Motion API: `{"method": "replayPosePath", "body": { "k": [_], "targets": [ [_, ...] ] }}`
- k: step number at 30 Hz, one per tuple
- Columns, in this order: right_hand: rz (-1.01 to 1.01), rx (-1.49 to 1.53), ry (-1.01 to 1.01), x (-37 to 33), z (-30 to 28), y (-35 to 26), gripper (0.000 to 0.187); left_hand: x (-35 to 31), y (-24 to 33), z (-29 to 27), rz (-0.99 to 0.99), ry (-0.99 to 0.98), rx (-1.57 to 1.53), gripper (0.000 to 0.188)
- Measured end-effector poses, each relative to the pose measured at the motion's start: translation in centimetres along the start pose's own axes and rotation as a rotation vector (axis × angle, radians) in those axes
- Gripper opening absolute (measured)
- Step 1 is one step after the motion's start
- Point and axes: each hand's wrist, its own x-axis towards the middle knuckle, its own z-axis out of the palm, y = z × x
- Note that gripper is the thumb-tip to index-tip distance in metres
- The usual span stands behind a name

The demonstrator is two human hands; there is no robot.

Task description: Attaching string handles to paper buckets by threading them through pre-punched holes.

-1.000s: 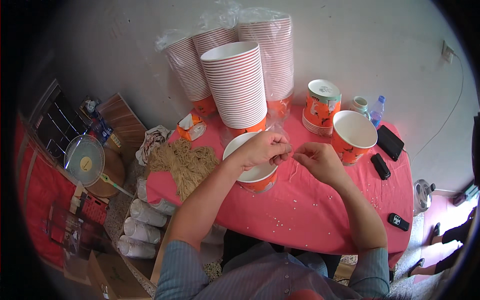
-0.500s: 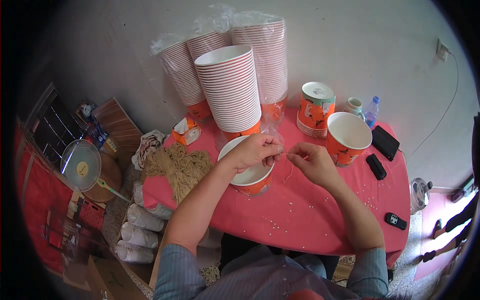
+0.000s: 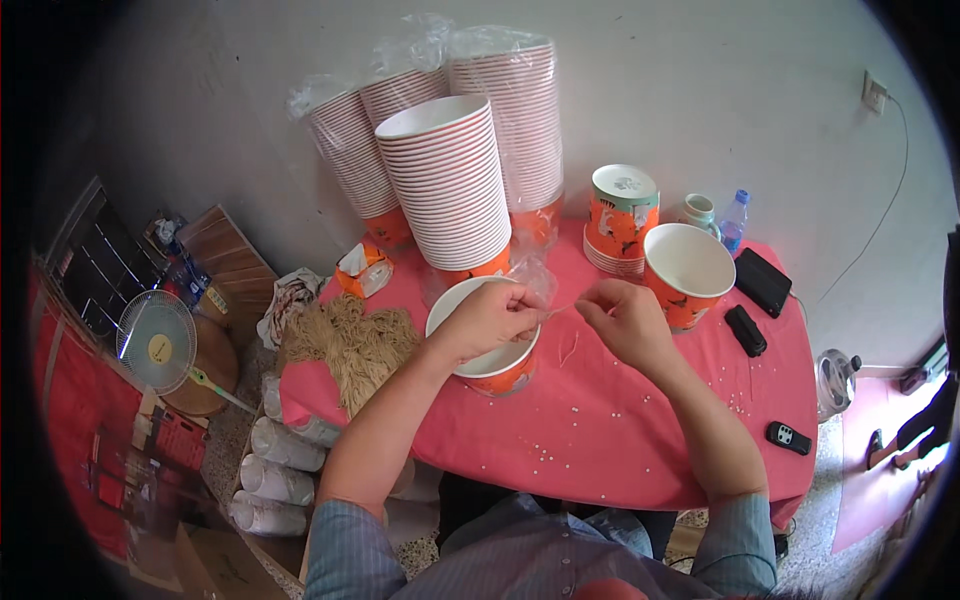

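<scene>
A thin, light string (image 3: 560, 309) stretches between my two hands above the red-covered table. My left hand (image 3: 500, 318) pinches one end over the rim of a white-lined orange paper bucket (image 3: 508, 382). Fingertips of my right hand (image 3: 630, 320) pinch the other side, left of a second open paper bucket (image 3: 686, 262). Below the stretched part, a loose loop of string (image 3: 570, 348) shows against the cloth; whether it joins the held piece is hard to tell. A tangled bundle of tan string (image 3: 350, 345) lies left of my left forearm.
Tall nested bucket stacks (image 3: 445, 185), some in clear plastic, stand at the back. Upturned buckets (image 3: 622, 220), a mug (image 3: 697, 212) and a bottle (image 3: 735, 220) are back right. A black wallet-like case (image 3: 762, 282) and a remote (image 3: 789, 438) lie right. Small white beads dot the red cloth (image 3: 500, 435).
My hands have moved apart, drawing the string out between them. My left hand has shifted left and slightly down. The whole view has shifted a little.
</scene>
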Motion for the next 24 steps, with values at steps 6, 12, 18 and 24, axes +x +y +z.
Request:
{"method": "replayPosePath", "body": {
  "k": [6,12,18,24],
  "targets": [
    [-0.363,-0.553,-0.265,-1.4,0.4,-1.2,0.011,-0.1,-1.1,0.6,0.006,0.053,-0.103,0.012],
    [-0.457,-0.481,-0.26,-1.6,0.7,-1.2,0.013,-1.2,-0.6,2.0,0.081,0.139,-0.115,0.012],
    [-0.436,-0.431,-0.24,-1.5,0.8,-1.6,0.011,-2.0,-0.8,2.4,0.132,0.167,-0.015,0.017],
    [-0.301,-0.13,-0.212,-1.4,1.1,-1.9,0.024,-3.2,-0.7,2.8,0.17,0.173,0.133,0.021]
  ]
}}
